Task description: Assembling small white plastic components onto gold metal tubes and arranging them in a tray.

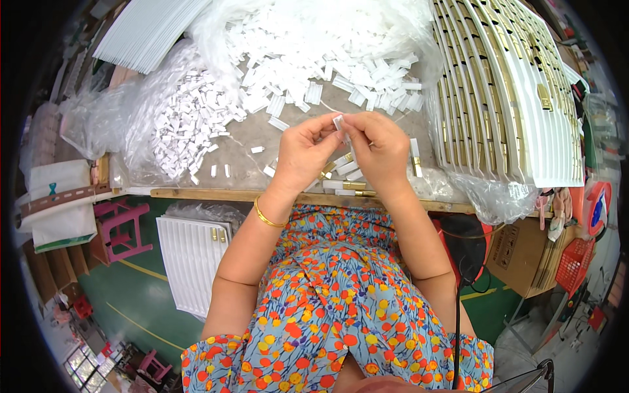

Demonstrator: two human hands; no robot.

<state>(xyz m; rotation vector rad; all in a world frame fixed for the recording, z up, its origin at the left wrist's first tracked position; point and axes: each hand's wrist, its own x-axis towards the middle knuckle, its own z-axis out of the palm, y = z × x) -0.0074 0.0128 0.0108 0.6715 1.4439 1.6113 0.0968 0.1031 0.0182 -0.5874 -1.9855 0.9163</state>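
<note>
A ribbed white tray (190,262) lies below the tabletop's (249,177) near edge. Above that edge, the left hand (303,156) and right hand (380,152) meet, fingertips pinched shut on one small white clip (339,123). This looks like a fitting step; next it likely needs a gold piece (354,186) aligned. Farther back, loose clips (327,52) spill from a bag; stacked trays (504,92) fill the right corner.
</note>
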